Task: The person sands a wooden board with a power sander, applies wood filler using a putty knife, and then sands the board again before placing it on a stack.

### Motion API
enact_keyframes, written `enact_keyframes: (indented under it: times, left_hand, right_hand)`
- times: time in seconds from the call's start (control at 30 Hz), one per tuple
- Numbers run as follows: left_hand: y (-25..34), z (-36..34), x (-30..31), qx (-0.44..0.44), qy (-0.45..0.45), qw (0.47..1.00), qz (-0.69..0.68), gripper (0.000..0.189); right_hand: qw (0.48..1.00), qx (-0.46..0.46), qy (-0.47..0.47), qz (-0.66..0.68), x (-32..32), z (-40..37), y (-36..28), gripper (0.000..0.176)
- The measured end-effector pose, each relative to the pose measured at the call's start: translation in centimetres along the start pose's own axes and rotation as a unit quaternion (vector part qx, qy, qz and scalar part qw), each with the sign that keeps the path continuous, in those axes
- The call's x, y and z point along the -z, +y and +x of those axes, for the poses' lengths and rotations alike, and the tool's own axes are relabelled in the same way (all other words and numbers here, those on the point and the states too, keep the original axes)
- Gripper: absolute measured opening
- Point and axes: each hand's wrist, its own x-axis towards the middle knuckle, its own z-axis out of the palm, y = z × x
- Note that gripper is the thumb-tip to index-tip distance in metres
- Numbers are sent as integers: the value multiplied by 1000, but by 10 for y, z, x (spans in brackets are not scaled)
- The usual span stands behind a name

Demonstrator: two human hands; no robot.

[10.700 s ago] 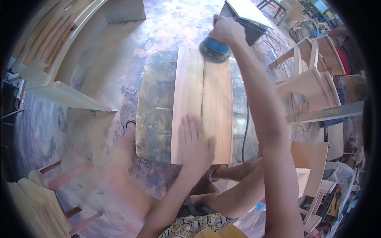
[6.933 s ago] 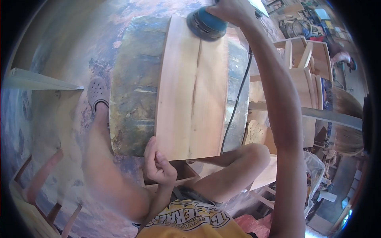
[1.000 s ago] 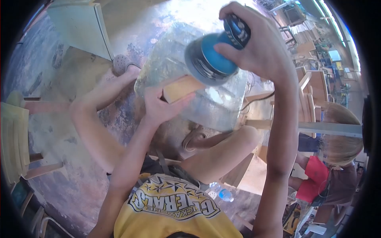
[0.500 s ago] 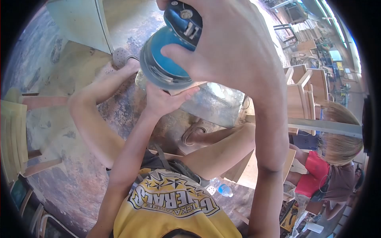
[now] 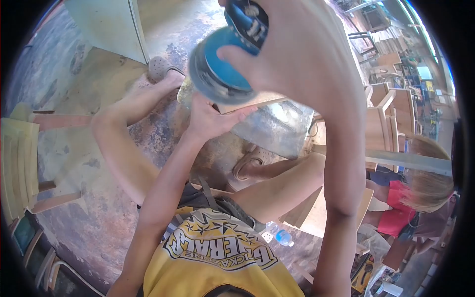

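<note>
My right hand [image 5: 302, 54] grips a blue orbital sander [image 5: 225, 62], raised close to the camera with its disc pressed against the near end of a pale wooden board [image 5: 255, 102]. My left hand [image 5: 213, 119] holds that near end of the board from below, lifting it off the low metal-topped table [image 5: 277, 126]. Most of the board is hidden behind the sander and my right hand.
My legs straddle the table, with one shoe [image 5: 159, 68] on the dusty floor and a sandal [image 5: 247, 166] under the table. Wooden chair parts [image 5: 391, 114] stack at right. A person in a red top [image 5: 410, 208] sits at right. A water bottle [image 5: 279, 236] lies beside me.
Over the last second the sander came up toward the camera and onto the board's raised end, then shifted slightly right. My left hand kept hold of the board's end.
</note>
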Motion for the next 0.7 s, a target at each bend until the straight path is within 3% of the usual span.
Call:
enact_keyframes:
  times: [0.07, 0.1, 0.17, 0.2, 0.23, 0.37, 0.43, 0.53, 0.57, 0.7]
  left_hand:
    - [1, 4, -4, -130, 44, 990, -23, 34]
    - [1, 3, -2, -129, 42, 990, -22, 34]
    - [3, -5, 1, 22, -11, 1000, -17, 35]
    - [2, -5, 1, 22, -15, 1000, -17, 35]
    - [0, -5, 1, 22, -7, 1000, 1, 36]
    - [-3, -3, 5, 11, -15, 1000, -19, 38]
    - [-5, -3, 7, 14, -14, 1000, 5, 39]
    - [-4, -5, 4, 25, 0, 999, 32, 42]
    - [-2, -4, 4, 32, 15, 999, 39, 44]
    - [2, -6, 5, 42, 3, 996, 75, 47]
  right_hand:
    - [1000, 2, 6, 20, 7, -7, -6, 33]
    - [999, 1, 10, 40, 8, -9, -7, 34]
    - [999, -52, 5, 9, 7, -5, -8, 35]
    - [995, -96, 1, -23, 6, -2, -7, 36]
    - [996, -42, 66, -50, -4, -11, 2, 38]
    - [995, 41, 74, 50, 4, -22, 26, 39]
    - [998, -46, 34, 3, 10, -22, 14, 40]
    - [994, -99, -2, 36, 0, -19, 54, 39]
    - [995, -99, 0, -29, 0, -22, 58, 37]
    - [996, -83, 26, -30, 10, -33, 52, 37]
